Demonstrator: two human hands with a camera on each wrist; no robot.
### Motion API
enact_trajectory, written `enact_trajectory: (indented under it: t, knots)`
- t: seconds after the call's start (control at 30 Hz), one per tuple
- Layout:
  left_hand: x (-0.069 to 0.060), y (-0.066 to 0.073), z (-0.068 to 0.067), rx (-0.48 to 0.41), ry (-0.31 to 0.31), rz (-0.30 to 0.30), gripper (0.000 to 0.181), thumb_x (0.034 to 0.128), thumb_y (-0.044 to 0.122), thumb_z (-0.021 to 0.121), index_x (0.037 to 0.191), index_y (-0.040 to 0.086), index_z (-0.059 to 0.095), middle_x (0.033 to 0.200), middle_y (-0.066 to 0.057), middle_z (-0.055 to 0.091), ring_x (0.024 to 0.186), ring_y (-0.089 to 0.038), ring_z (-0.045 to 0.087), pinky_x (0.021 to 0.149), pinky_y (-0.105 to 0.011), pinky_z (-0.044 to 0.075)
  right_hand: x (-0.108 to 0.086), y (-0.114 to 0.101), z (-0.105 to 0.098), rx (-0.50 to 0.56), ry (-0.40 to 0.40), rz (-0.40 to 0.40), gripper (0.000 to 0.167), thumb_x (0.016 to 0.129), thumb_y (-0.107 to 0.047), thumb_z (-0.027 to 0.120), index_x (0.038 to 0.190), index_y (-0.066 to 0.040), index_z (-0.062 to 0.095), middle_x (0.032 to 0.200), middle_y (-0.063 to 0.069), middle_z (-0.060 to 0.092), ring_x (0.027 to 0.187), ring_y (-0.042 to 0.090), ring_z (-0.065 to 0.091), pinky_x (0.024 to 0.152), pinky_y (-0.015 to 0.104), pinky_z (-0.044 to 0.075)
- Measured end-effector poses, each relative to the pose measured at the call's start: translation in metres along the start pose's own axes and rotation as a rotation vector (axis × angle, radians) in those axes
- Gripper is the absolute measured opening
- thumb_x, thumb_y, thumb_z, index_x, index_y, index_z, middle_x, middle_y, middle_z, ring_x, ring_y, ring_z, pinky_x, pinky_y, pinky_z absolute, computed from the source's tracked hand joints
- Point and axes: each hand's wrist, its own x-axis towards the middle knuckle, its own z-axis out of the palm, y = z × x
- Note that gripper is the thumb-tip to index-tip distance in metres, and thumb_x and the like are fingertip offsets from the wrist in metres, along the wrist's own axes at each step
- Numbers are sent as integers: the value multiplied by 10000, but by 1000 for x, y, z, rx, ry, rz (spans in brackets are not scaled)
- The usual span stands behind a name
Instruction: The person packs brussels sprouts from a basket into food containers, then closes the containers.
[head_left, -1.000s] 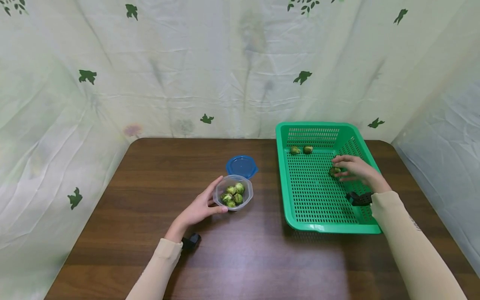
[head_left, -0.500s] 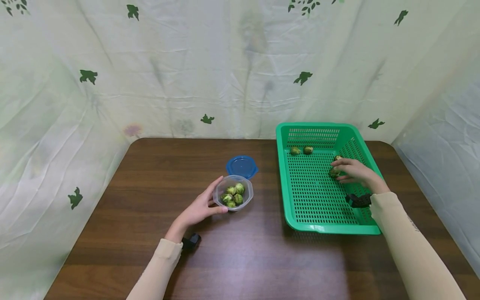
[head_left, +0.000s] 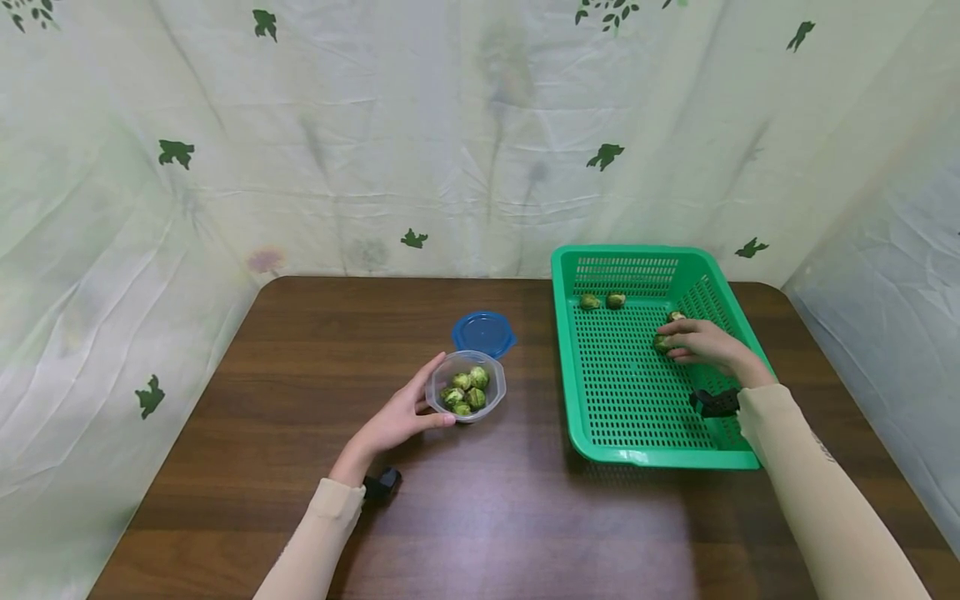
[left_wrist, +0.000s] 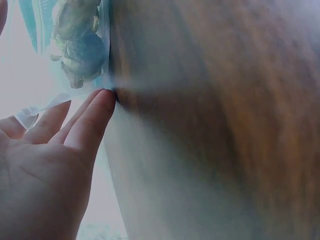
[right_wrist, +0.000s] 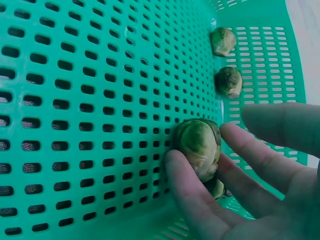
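My left hand [head_left: 399, 414] grips a clear plastic container [head_left: 495, 398] from its left side, thumb near the front and fingers behind. Several green Brussels sprouts lie inside it; the left wrist view shows some blurred through the wall, beside my left hand [left_wrist: 47, 175]. Over in the green basket, my right hand [head_left: 708, 343] has its fingertips on either side of a Brussels sprout [right_wrist: 200, 145], which sits low by the basket floor. Another sprout [head_left: 677, 316] lies just behind that hand, partly hidden in the right wrist view.
The green slotted basket [head_left: 567, 375] stands at the right of the brown wooden table [head_left: 300, 367]. Two more sprouts [head_left: 590, 301] lie at its back left. A blue lid [head_left: 483, 332] lies behind the container. A pale cloth [head_left: 450, 167] hangs behind the table.
My right hand's fingers have closed around the sprout, which has shifted slightly to the left. The left hand and the container have stayed in place.
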Motion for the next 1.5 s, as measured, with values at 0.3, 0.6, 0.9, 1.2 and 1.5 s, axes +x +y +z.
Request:
enact_trajectory:
  t: [0.3, 0.6, 0.9, 1.2, 1.5]
  knots:
    - [0, -1, 0, 2, 2, -5, 942, 856, 120, 736, 1549, 132, 98, 1556, -158, 145, 1321, -381, 352, 1009, -494, 377, 2, -1, 1, 50, 60, -17, 458, 994, -2, 387, 1399, 176, 272, 1514, 342, -46, 1236, 468, 399, 981, 408, 429]
    - [0, -2, 0, 13, 3, -2, 943, 859, 126, 733, 1548, 120, 90, 1559, -154, 137, 1340, -375, 323, 1019, -493, 365, 3, -1, 2, 46, 28, -45, 454, 964, 17, 449, 1374, 172, 333, 1451, 356, 175, 1154, 403, 500, 953, 423, 453]
    - [0, -3, -1, 15, 1, -3, 950, 859, 143, 735, 1550, 128, 83, 1563, -145, 132, 1338, -372, 329, 1012, -481, 376, 5, 2, 4, 0, -25, -34, 483, 974, -37, 487, 1398, 140, 339, 1392, 336, 309, 1192, 429, 468, 981, 447, 424]
    - [1, -1, -1, 9, -1, -15, 958, 856, 154, 739, 1551, 137, 80, 1562, -132, 134, 1332, -360, 341, 1010, -480, 380, 4, -3, 5, 24, 24, -95, 446, 959, -29, 525, 1362, 116, 404, 1467, 315, 214, 1182, 453, 463, 991, 502, 401]
    - [0, -2, -2, 11, -3, -24, 960, 856, 159, 741, 1552, 152, 80, 1564, -121, 131, 1335, -352, 341, 1012, -479, 379, 4, -15, 6, 62, 98, -147, 426, 964, -85, 569, 1326, 96, 434, 1315, 257, 406, 1003, 183, 601, 962, 502, 427]
